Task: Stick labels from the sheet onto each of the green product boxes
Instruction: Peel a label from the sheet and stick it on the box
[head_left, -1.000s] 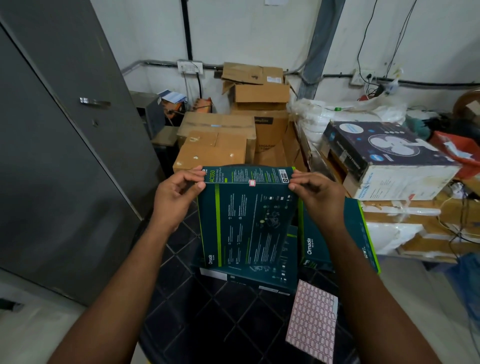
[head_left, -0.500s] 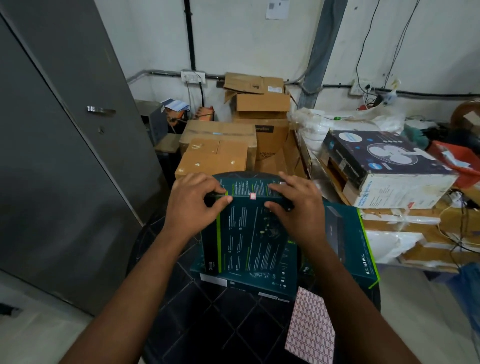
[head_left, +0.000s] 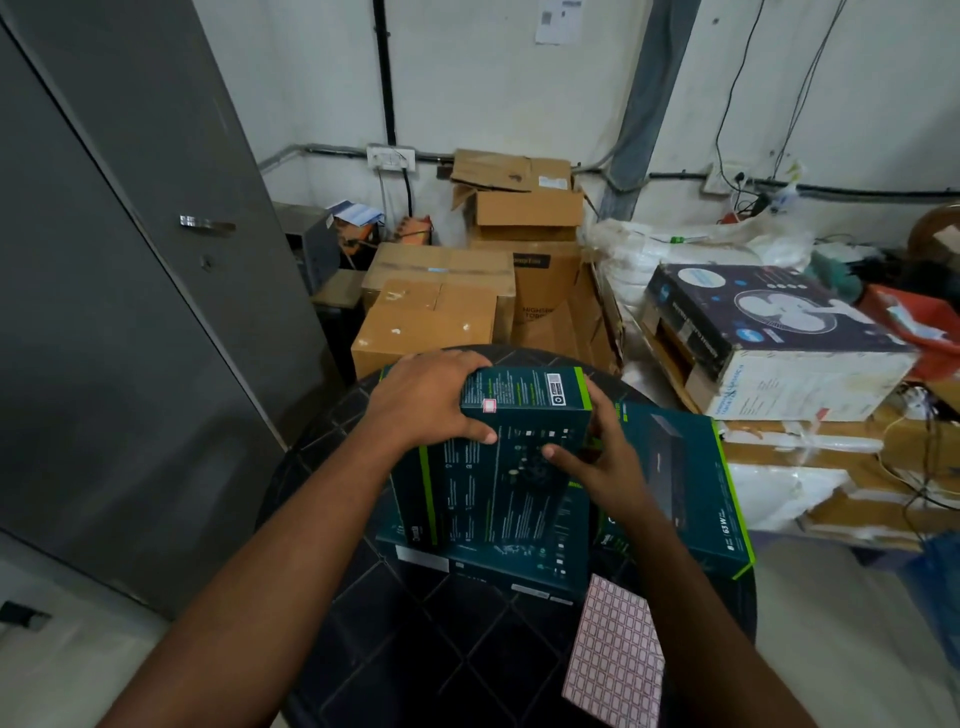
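On the counter (head_left: 415, 649), the label sheet (head_left: 615, 652) lies nearest. Beyond it, left hand (head_left: 426, 402) and right hand (head_left: 605, 462) curl their fingers around a green box (head_left: 498, 467) atop another; a small label (head_left: 489, 406) sits on its top.

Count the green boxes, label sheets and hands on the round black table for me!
Dark green cardboard product boxes: 3
Pink grid label sheets: 1
Bare hands: 2, left hand, right hand
Total: 6
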